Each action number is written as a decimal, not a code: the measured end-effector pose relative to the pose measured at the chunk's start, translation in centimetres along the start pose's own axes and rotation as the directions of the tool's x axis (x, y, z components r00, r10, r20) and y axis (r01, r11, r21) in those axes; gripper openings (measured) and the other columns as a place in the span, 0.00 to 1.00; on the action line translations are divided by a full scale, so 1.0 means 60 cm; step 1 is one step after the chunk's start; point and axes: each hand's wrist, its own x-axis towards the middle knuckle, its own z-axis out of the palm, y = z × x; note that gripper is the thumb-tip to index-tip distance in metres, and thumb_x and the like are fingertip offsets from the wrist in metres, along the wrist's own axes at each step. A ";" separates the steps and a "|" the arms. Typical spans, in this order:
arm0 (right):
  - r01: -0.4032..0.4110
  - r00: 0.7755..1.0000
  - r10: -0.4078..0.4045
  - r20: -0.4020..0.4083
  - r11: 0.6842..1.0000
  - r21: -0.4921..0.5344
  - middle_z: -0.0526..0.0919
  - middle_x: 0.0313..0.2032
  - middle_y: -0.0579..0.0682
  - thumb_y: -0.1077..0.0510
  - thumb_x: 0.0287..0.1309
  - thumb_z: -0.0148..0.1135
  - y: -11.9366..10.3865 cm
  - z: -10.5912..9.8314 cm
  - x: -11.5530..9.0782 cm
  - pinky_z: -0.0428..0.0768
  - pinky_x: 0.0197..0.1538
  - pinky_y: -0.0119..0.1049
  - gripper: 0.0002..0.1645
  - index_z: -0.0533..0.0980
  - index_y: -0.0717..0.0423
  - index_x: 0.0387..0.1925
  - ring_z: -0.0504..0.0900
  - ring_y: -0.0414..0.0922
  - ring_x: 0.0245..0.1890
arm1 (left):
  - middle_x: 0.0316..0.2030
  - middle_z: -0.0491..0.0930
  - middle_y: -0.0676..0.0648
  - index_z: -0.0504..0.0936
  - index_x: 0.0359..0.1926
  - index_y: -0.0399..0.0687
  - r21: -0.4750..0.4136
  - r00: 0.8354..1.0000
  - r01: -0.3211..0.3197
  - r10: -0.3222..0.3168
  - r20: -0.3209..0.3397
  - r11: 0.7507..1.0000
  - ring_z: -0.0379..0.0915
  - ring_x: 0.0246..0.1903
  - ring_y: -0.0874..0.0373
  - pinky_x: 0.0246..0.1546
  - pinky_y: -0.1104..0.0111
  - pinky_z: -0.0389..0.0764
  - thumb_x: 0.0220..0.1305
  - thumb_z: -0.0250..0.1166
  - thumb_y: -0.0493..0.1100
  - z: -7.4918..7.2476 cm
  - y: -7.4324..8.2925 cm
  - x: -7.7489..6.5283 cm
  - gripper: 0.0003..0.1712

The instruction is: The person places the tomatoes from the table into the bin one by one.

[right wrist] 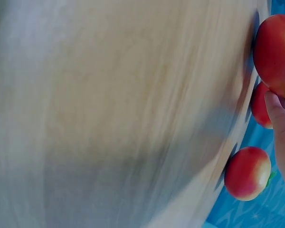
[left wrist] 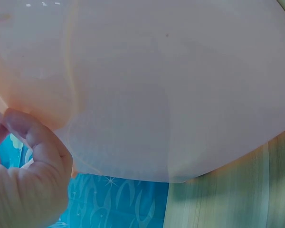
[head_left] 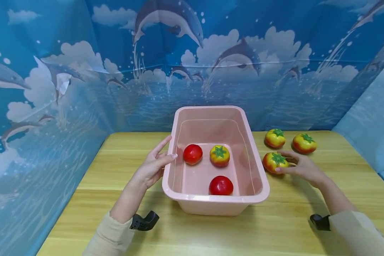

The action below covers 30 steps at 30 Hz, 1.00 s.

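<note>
A pink plastic bin [head_left: 216, 198] stands on the table. My left hand [head_left: 151, 168] grips its left rim, thumb at the inner edge and fingers outside; the left wrist view shows this hand [left wrist: 35, 166] at the bin wall [left wrist: 180, 85]. To the right of the bin, my right hand [head_left: 302, 169] holds a yellow-and-red toy tomato [head_left: 272, 161] with green leaves between thumb and fingers. In the right wrist view, the fingers [right wrist: 278, 114] touch that tomato's red underside [right wrist: 275, 54]. It sits at or very near the tabletop.
Inside the bin lie two red toy tomatoes [head_left: 193, 154] and a yellow-topped one [head_left: 219, 155]. Behind my right hand are two more yellow-and-red tomatoes, one nearer the bin [head_left: 274, 138] and one farther right [head_left: 304, 143]. A dolphin-print cloth [head_left: 140, 96] hangs behind the wooden table [head_left: 115, 177].
</note>
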 end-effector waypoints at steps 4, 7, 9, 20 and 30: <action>0.025 1.000 -0.026 -0.014 0.999 -0.023 0.62 0.61 0.69 0.51 0.54 0.65 -0.009 -0.005 0.002 0.76 0.52 0.41 0.43 0.59 0.67 0.65 0.62 0.67 0.59 | 0.59 0.68 0.37 0.52 0.72 0.60 0.000 1.000 0.000 0.000 -0.001 1.000 0.78 0.44 0.53 0.44 0.53 0.78 0.62 0.57 0.33 -0.001 0.001 -0.001 0.41; 0.045 0.999 -0.045 -0.015 0.999 -0.017 0.63 0.61 0.69 0.53 0.55 0.65 -0.019 -0.014 0.002 0.75 0.43 0.25 0.41 0.59 0.67 0.64 0.63 0.67 0.58 | 0.59 0.68 0.37 0.52 0.72 0.60 -0.003 1.000 -0.003 0.003 0.002 1.000 0.78 0.44 0.53 0.44 0.53 0.78 0.62 0.57 0.32 0.000 0.003 0.000 0.41; 0.047 0.999 -0.047 -0.015 0.999 -0.010 0.62 0.61 0.68 0.52 0.56 0.64 -0.026 -0.020 0.002 0.74 0.41 0.22 0.41 0.59 0.66 0.65 0.63 0.65 0.58 | 0.58 0.69 0.38 0.52 0.72 0.60 -0.006 1.000 -0.003 0.003 0.002 1.000 0.78 0.44 0.53 0.44 0.53 0.78 0.62 0.57 0.32 0.001 0.003 -0.001 0.41; 0.045 0.999 -0.045 0.005 0.999 -0.004 0.58 0.64 0.67 0.51 0.57 0.63 -0.074 -0.055 -0.003 0.76 0.40 0.23 0.44 0.55 0.64 0.68 0.67 0.55 0.58 | 0.48 0.76 0.45 0.52 0.72 0.59 -0.034 1.000 -0.005 0.005 0.014 0.999 0.80 0.39 0.55 0.41 0.55 0.81 0.62 0.56 0.30 0.002 0.001 -0.003 0.42; 0.086 0.996 -0.086 -0.002 0.996 -0.007 0.67 0.56 0.61 0.53 0.58 0.62 -0.116 -0.074 -0.005 0.81 0.38 0.32 0.41 0.56 0.62 0.67 0.72 0.28 0.41 | 0.45 0.78 0.47 0.51 0.72 0.59 -0.030 1.000 -0.002 0.003 0.010 1.000 0.79 0.37 0.56 0.41 0.56 0.81 0.62 0.55 0.30 0.003 0.001 -0.005 0.42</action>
